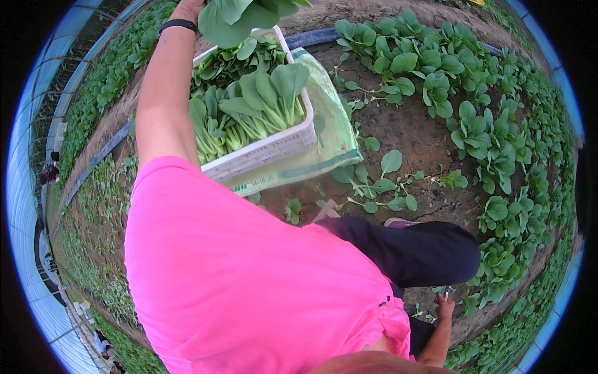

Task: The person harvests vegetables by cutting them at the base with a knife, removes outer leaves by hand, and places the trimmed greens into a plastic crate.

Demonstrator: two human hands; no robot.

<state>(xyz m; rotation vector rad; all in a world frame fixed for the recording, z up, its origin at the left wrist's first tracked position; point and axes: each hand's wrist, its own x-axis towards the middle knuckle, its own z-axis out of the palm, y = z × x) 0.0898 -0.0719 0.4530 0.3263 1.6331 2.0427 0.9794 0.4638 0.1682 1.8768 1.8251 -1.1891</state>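
My left hand (190, 8), with a black band at the wrist, reaches to the top edge and grips a bunch of broad-leaved greens (238, 21). Part of the hand is cut off by the frame. Below the bunch stands a white plastic crate (266, 152) filled with rows of pale-stemmed leafy greens (261, 103). At the lower right, beyond my bent knee, my right hand (444, 306) is closed around a thin tool (447, 293), mostly hidden, held low near the soil.
Under the crate lies a green and white woven sack (327, 126). Loose or uprooted seedlings (383, 187) lie on bare soil. Rows of growing greens (481, 131) curve along the right. A dark hose (313, 37) runs behind the crate. People (50, 168) are far off at the left.
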